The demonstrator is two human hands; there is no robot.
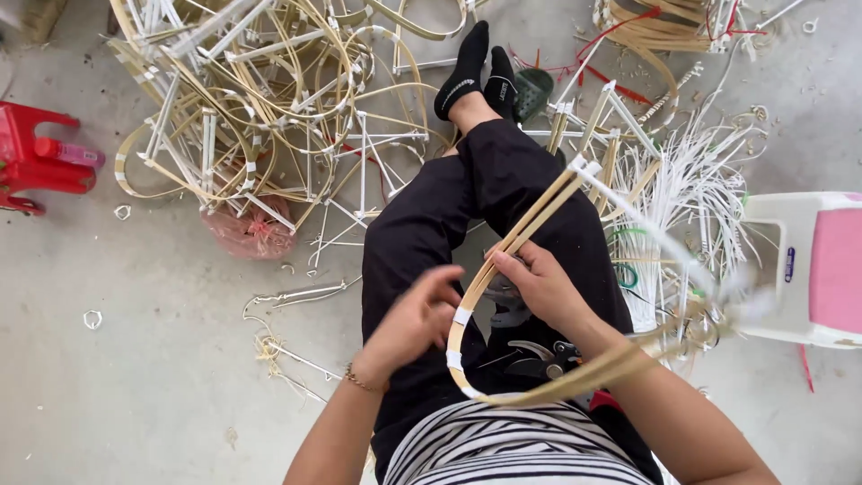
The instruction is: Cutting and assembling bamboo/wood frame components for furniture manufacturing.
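My left hand (pixel 415 316) curls its fingers on the one bent bamboo frame (pixel 503 256), beside two white tape bands. My right hand (pixel 539 283) is closed around this frame higher up. One black pliers (pixel 539 357) lies just below the frame, on my lap.

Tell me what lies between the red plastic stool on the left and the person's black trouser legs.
In the head view, between the red stool and the trouser legs lie a heap of bent bamboo frames and a pinkish plastic bag on the concrete floor.
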